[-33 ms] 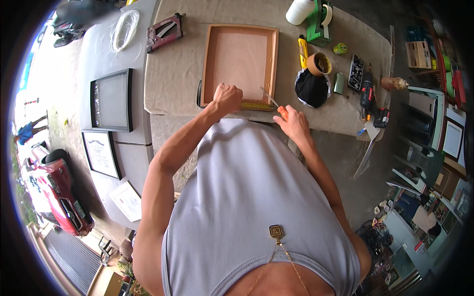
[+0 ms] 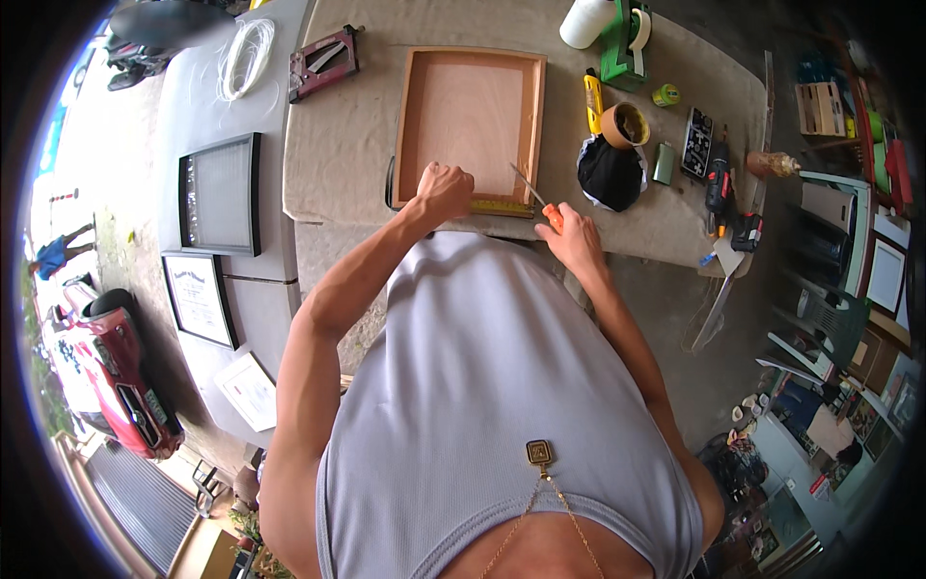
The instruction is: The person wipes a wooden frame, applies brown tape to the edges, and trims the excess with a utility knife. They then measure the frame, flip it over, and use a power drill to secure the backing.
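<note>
A shallow wooden tray-like frame (image 2: 473,116) with a flat light-brown panel inside lies on the table before me. My left hand (image 2: 444,191) is closed at its near edge, knuckles up. What its curled fingers hold, if anything, is hidden. Along that near rim runs a yellow marked strip like a measuring tape (image 2: 502,206). My right hand (image 2: 577,236) grips the orange handle of a screwdriver (image 2: 553,216). Its thin metal shaft slants up and left over the frame's near right corner. A dark edge of something shows beside the frame's near left corner.
Right of the frame are a yellow cutter (image 2: 591,96), a tape roll (image 2: 624,125), a black cloth bundle (image 2: 611,174), a green tape dispenser (image 2: 627,48) and a cordless drill (image 2: 717,183). A staple gun (image 2: 324,64) lies far left. Black picture frames (image 2: 220,193) rest on the grey surface leftward.
The screwdriver's tip has shifted slightly away from me, its shaft a little steeper. My left hand stays in place at the frame's edge.
</note>
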### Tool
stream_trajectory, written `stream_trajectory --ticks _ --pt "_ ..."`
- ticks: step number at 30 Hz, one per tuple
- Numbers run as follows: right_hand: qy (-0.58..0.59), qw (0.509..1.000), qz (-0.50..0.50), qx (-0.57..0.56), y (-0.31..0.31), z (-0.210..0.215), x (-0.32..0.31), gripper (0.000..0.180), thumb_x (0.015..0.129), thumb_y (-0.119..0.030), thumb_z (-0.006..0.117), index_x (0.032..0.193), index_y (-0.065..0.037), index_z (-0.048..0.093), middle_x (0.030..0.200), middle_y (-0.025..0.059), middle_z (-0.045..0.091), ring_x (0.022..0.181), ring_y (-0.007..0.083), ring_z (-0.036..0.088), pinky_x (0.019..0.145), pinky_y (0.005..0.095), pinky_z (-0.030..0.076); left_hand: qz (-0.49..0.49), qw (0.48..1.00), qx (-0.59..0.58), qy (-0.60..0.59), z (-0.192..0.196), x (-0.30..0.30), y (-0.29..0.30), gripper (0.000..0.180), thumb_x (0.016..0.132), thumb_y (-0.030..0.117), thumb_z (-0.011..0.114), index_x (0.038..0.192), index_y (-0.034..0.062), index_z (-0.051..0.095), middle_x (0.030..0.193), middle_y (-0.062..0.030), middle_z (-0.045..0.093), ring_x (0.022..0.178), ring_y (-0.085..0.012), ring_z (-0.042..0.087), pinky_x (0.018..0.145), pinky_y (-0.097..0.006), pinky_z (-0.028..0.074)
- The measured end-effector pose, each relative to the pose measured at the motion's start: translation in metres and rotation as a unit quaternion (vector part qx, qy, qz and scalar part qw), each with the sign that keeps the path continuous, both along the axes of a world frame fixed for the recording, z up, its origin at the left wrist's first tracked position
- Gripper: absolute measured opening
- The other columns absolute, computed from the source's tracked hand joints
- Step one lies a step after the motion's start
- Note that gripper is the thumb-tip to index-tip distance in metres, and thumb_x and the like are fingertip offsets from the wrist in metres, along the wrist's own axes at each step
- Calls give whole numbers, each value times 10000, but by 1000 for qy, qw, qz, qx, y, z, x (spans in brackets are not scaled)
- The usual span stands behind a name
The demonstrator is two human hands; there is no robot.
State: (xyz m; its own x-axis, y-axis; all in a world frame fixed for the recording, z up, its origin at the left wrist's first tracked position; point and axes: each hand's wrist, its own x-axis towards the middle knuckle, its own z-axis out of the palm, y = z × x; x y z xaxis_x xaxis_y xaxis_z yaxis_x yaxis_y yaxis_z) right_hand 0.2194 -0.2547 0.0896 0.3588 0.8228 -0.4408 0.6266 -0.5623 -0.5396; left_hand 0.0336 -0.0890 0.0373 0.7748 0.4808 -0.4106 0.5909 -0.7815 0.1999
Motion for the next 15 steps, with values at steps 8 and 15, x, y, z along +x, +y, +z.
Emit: stream_trajectory --ticks 8,15 --pt "87 975 -82 188 -5 -87 -10 243 732 -98 691 914 -11 555 755 166 595 704 318 603 650 388 466 3 1000 17 -2 -9 -2 -2 103 678 160 590 658 130 687 705 -41 665 670 -224 629 737 -373 460" --pt "137 962 -90 217 7 -74 -4 189 757 -57 647 924 -13 569 760 182 612 715 352 625 639 397 476 9 999 38 -29 3 -6 -6 113 708 167 596 703 132 703 725 -29 658 671 -219 620 713 -366 458"
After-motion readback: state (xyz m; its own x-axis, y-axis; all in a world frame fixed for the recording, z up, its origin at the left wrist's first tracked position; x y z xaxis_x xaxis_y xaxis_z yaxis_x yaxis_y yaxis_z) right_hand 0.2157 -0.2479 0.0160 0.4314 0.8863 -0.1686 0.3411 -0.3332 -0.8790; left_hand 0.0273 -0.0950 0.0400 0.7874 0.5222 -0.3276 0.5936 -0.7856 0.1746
